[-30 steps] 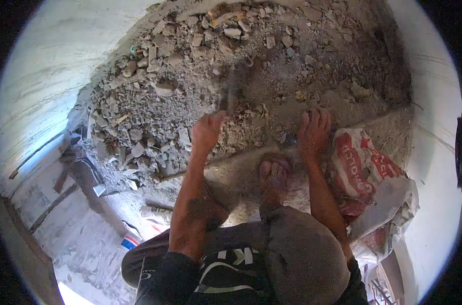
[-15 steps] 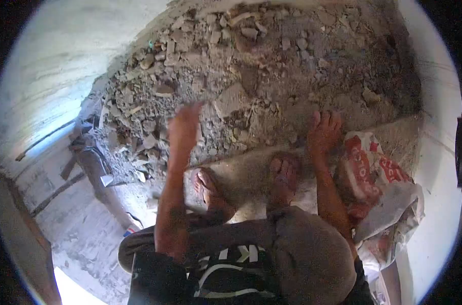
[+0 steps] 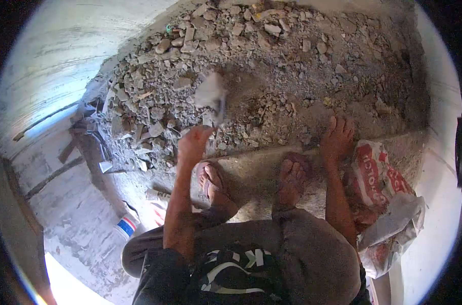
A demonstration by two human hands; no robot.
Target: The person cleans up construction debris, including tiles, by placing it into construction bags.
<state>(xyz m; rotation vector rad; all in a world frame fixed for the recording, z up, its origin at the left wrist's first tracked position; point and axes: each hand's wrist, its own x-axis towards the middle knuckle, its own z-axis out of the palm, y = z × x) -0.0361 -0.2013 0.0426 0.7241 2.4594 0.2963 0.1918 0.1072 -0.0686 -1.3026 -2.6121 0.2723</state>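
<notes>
Trowel-like tool with a pale, motion-blurred blade [image 3: 209, 91] shows in the head view over loose grey-brown rubble [image 3: 271, 101]. Crumpled white-and-red printed sack [image 3: 396, 213] lies just beside the right forearm; sandalled feet [image 3: 212, 182] stand at the rubble's near edge. Left hand [image 3: 192, 145] curls round the tool's near end; right hand [image 3: 337, 134], back upward, has its fingers extended at the rubble's edge, contact unclear.

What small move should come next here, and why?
Probably draw the tool gently back through the rubble: the left hand grips it, its blurred head is over loose pieces, and the right hand, seemingly holding nothing, is clear of its path.
</notes>
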